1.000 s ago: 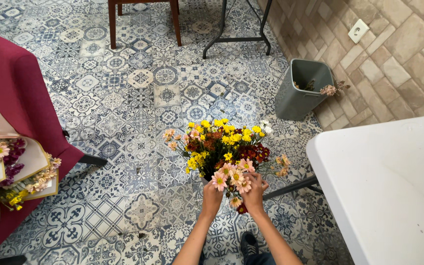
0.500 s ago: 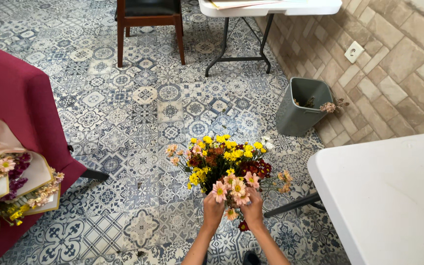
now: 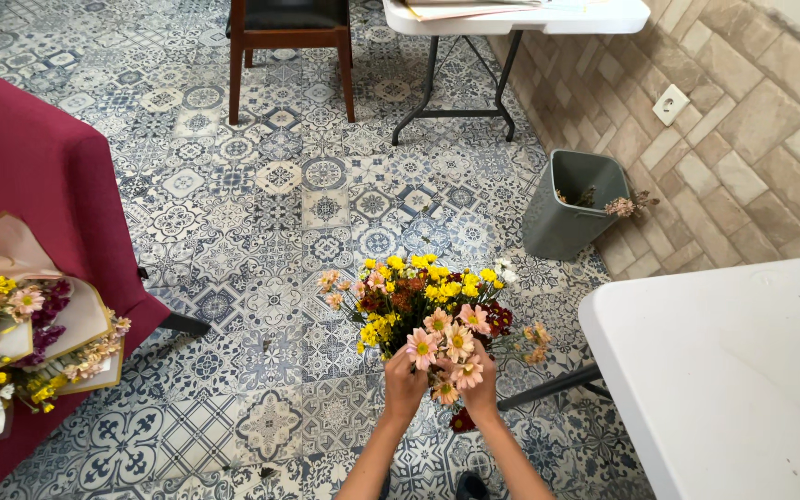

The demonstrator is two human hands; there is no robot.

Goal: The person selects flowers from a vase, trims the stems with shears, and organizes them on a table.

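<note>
Clasping a mixed bouquet point(image 3: 423, 310), left hand point(image 3: 405, 384), right hand point(image 3: 481, 389), both grips pressed around the stems.

Patterned blue-and-white tile floor point(image 3: 261, 231) throughout. Red tablecloth point(image 3: 39, 185) at left; on it, wrapped bouquets point(image 3: 20, 343) in cream paper, yellow, pink, purple blooms. Wooden chair point(image 3: 289, 37) with dark seat at top. White folding table point(image 3: 520, 14) beside chair, papers on top. Grey bin point(image 3: 571, 208) against beige brick wall point(image 3: 761, 120), flower stems over rim. White wall socket point(image 3: 670, 104). Second white table point(image 3: 733, 370) at right.
</note>
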